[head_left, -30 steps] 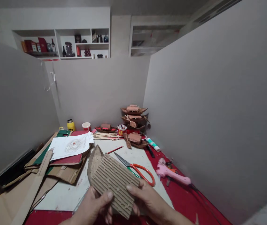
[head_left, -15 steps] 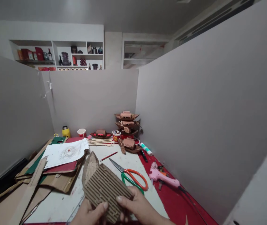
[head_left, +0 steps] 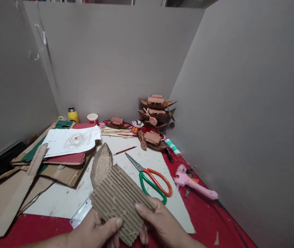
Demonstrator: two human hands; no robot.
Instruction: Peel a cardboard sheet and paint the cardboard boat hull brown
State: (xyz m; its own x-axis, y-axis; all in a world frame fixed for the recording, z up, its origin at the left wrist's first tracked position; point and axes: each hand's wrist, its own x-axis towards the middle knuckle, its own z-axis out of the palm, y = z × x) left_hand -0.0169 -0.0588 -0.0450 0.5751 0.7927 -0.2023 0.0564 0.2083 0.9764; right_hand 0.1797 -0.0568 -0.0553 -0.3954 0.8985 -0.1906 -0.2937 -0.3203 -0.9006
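Observation:
I hold a ribbed piece of corrugated cardboard [head_left: 118, 199] with both hands just above the near edge of the table. My left hand [head_left: 95, 230] grips its lower left side, thumb on top. My right hand [head_left: 159, 224] grips its right edge, thumb pressed on the ribs. A boat-shaped cardboard cutout [head_left: 101, 163] lies just beyond it on the white sheet [head_left: 59, 199]. A clear ruler [head_left: 81, 213] pokes out under the held piece.
Scissors with orange and green handles [head_left: 152, 179] lie right of the cardboard. A pink glue gun [head_left: 195, 186] rests on the red cloth. Stacked model boats [head_left: 155, 113], sticks, cups and a glue tube [head_left: 173, 147] stand at the back. Cardboard, paper and a red book [head_left: 66, 156] pile up left. Grey partition walls enclose the table.
The view has tilted down, so the shelves are out of sight. Both hands still hold the corrugated cardboard, which stays in about the same place over the table.

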